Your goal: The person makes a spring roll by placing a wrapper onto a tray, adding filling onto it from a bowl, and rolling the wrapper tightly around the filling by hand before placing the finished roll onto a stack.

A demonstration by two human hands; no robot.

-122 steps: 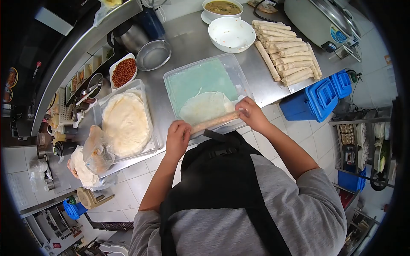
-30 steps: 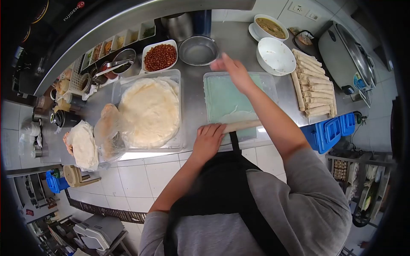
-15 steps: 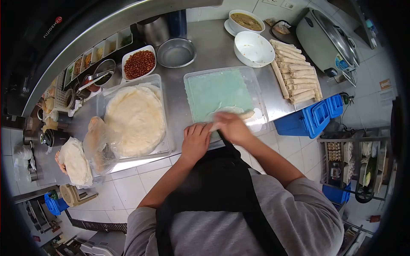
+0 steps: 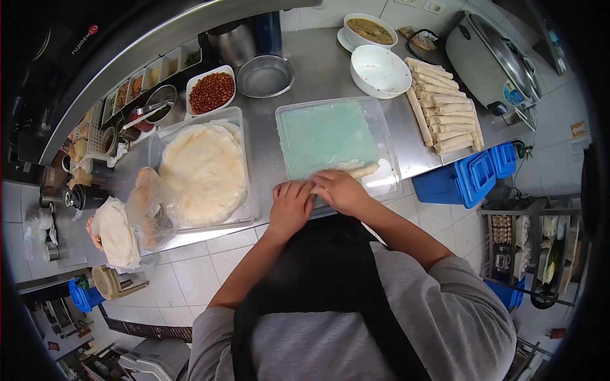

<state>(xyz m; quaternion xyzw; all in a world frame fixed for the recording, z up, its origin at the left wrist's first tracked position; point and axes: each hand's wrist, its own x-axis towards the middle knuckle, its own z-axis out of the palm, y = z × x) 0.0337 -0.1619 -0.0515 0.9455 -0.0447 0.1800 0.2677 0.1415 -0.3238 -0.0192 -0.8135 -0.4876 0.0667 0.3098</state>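
Observation:
A pale, thin spring roll (image 4: 365, 170) lies along the near edge of a clear plastic lid (image 4: 389, 149) with a green sheet (image 4: 327, 136) on it. My right hand (image 4: 341, 192) covers the left part of the roll, fingers bent and pinched at that end. Its right end sticks out past my knuckles. My left hand (image 4: 292, 204) is right beside it, fingers curled together, their tips meeting my right fingertips at the roll's end. Just what the left fingertips pinch is hidden. Left of the lid, a stack of round wrappers (image 4: 203, 174) sits in a clear tray (image 4: 253, 206).
Finished rolls (image 4: 448, 114) are piled at the right. Behind stand a white bowl (image 4: 381, 71), a bowl of soup (image 4: 368, 30), a metal bowl (image 4: 265, 76) and a dish of peanuts (image 4: 211, 93). A rice cooker (image 4: 489, 57) occupies the back right corner; blue bins (image 4: 460, 181) stand below.
My right hand, blurred before, has drawn slightly down and settled at the roll's left end, closer to my left fingers. More of the roll shows at its right. The left hand barely moved.

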